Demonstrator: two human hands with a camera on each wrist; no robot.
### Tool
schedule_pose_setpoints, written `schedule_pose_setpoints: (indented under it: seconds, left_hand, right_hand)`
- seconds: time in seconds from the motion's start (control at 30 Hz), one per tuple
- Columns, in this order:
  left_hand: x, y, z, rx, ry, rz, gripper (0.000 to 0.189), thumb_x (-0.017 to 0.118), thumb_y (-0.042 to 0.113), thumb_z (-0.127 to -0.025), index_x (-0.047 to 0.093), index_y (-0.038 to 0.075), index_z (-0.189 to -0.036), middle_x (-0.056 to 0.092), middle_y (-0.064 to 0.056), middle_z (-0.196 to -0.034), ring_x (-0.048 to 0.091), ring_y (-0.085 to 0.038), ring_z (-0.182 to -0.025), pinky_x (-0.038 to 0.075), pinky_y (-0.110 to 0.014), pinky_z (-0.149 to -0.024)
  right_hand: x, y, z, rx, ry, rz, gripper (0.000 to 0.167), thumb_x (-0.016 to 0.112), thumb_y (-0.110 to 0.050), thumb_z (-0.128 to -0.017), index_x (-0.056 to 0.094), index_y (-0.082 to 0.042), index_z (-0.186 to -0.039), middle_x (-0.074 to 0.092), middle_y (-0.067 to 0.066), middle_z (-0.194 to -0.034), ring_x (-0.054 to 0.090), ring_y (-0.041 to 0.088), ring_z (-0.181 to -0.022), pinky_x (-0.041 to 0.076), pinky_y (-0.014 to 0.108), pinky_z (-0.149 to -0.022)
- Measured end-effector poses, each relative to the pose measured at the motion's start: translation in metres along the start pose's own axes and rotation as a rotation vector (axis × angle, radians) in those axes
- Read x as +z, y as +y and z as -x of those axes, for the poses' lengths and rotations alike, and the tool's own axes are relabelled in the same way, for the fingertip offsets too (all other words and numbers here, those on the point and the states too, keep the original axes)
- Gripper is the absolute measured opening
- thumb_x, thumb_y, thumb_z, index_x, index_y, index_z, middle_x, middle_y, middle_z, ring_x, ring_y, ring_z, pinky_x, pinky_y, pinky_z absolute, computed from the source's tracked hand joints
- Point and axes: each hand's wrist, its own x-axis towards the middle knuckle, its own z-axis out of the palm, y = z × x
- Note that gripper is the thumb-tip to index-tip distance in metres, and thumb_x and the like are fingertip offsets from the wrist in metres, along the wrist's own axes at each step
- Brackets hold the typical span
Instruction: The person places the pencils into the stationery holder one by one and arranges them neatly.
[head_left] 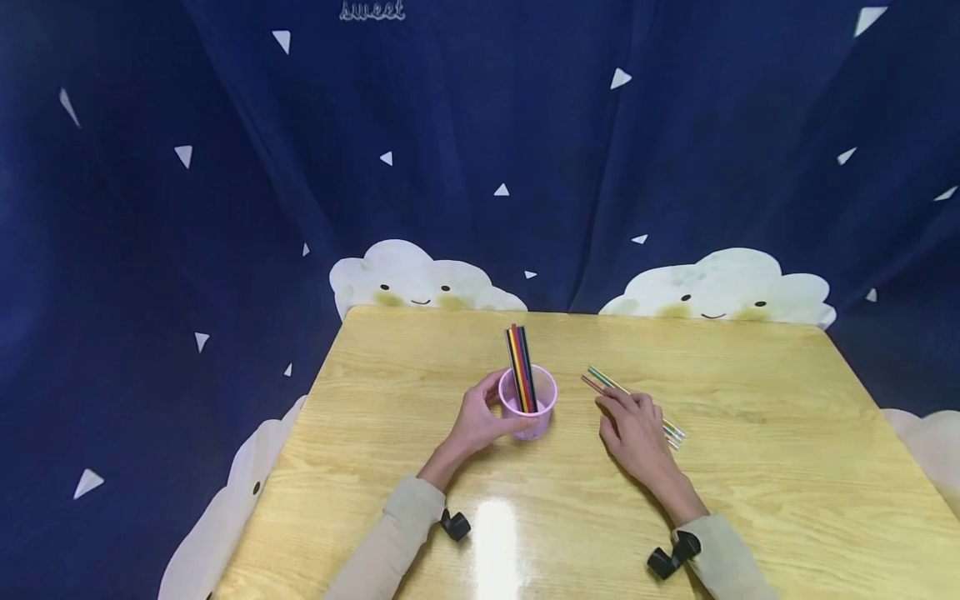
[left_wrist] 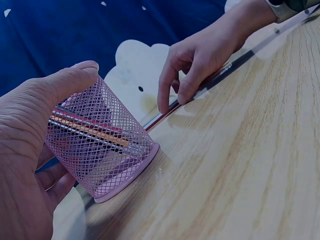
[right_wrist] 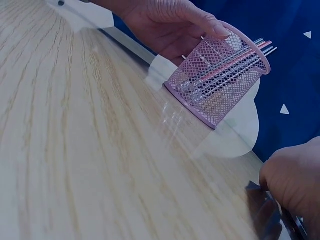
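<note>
My left hand (head_left: 480, 417) grips a pink mesh pen cup (head_left: 534, 429) around its side, the thumb across the front near the rim. Several pencils (head_left: 521, 358), black, yellow and red, lean inside the cup. The cup stands on the table. To its right, my right hand (head_left: 636, 433) is down over a loose group of pencils (head_left: 672, 429) on the wood. In the left wrist view, its thumb and forefinger pinch a red pencil (left_wrist: 159, 120) near the tabletop. The right palm hides the middle of these pencils. Part of the right hand (right_wrist: 295, 185) shows in the right wrist view.
The wooden table (head_left: 390, 367) ends at the back against a dark blue curtain (head_left: 450, 108) printed with white triangles and clouds. Small black devices (head_left: 455, 525) are strapped at both wrists. A bright glare lies on the table's near middle.
</note>
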Motion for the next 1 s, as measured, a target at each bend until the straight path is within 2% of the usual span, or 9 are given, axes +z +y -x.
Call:
schedule_pose_setpoints:
  seconds: [0.17, 0.37, 0.5, 0.6, 0.7, 0.8, 1.0]
  left_hand:
    - [0.000, 0.001, -0.002, 0.008, 0.007, 0.014, 0.084, 0.095, 0.009, -0.071, 0.057, 0.005, -0.146, 0.069, -0.010, -0.133, 0.066, -0.028, -0.122, 0.053, -0.041, -0.108]
    - [0.001, 0.001, -0.002, 0.007, 0.009, 0.064, 0.084, 0.094, 0.001, -0.070, 0.056, 0.001, -0.145, 0.068, -0.018, -0.134, 0.064, -0.038, -0.123, 0.050, -0.052, -0.110]
    - [0.002, 0.004, -0.001, -0.004, 0.009, 0.071, 0.086, 0.092, -0.002, -0.071, 0.053, -0.003, -0.147, 0.065, -0.024, -0.137, 0.061, -0.044, -0.126, 0.047, -0.059, -0.112]
    - [0.002, 0.014, -0.001, -0.004, 0.003, 0.074, 0.085, 0.091, -0.004, -0.072, 0.051, -0.008, -0.146, 0.063, -0.028, -0.138, 0.059, -0.049, -0.127, 0.045, -0.061, -0.113]
    - [0.000, 0.029, 0.002, 0.001, -0.008, 0.076, 0.083, 0.090, -0.005, -0.073, 0.051, -0.011, -0.145, 0.062, -0.030, -0.137, 0.058, -0.050, -0.128, 0.044, -0.061, -0.113]
    - [-0.002, 0.040, 0.004, 0.008, -0.014, 0.083, 0.081, 0.089, -0.005, -0.073, 0.051, -0.013, -0.144, 0.063, -0.030, -0.136, 0.059, -0.050, -0.126, 0.044, -0.062, -0.112]
    - [-0.001, 0.039, 0.005, 0.015, -0.012, 0.080, 0.082, 0.088, -0.006, -0.073, 0.051, -0.012, -0.145, 0.063, -0.030, -0.135, 0.059, -0.051, -0.124, 0.046, -0.063, -0.110]
  right_hand:
    - [0.000, 0.000, -0.003, -0.013, -0.006, -0.011, 0.023, 0.068, -0.008, -0.095, 0.076, -0.004, -0.116, 0.067, 0.019, -0.132, 0.052, 0.041, -0.108, 0.038, 0.052, -0.081]
    - [0.000, -0.001, -0.003, -0.003, -0.033, -0.014, 0.023, 0.067, -0.008, -0.096, 0.076, -0.004, -0.117, 0.067, 0.017, -0.128, 0.052, 0.039, -0.107, 0.039, 0.050, -0.081]
    - [-0.001, -0.003, -0.002, -0.023, -0.063, 0.060, 0.027, 0.067, -0.010, -0.096, 0.076, -0.005, -0.121, 0.069, 0.015, -0.127, 0.055, 0.039, -0.107, 0.043, 0.052, -0.081]
    - [-0.002, -0.004, -0.002, -0.060, -0.071, 0.138, 0.030, 0.067, -0.010, -0.095, 0.075, -0.006, -0.124, 0.071, 0.013, -0.125, 0.059, 0.038, -0.107, 0.047, 0.053, -0.081]
    - [-0.003, -0.005, -0.002, -0.102, -0.051, 0.166, 0.030, 0.069, -0.008, -0.095, 0.075, -0.006, -0.124, 0.072, 0.013, -0.121, 0.062, 0.037, -0.104, 0.052, 0.054, -0.082]
    - [-0.001, -0.005, -0.002, -0.134, -0.013, 0.144, 0.025, 0.070, -0.006, -0.095, 0.077, -0.005, -0.119, 0.072, 0.014, -0.115, 0.064, 0.037, -0.100, 0.054, 0.053, -0.082]
    - [0.003, -0.004, -0.001, -0.156, 0.032, 0.107, 0.018, 0.073, -0.003, -0.092, 0.077, -0.004, -0.110, 0.072, 0.016, -0.108, 0.063, 0.039, -0.093, 0.055, 0.051, -0.078]
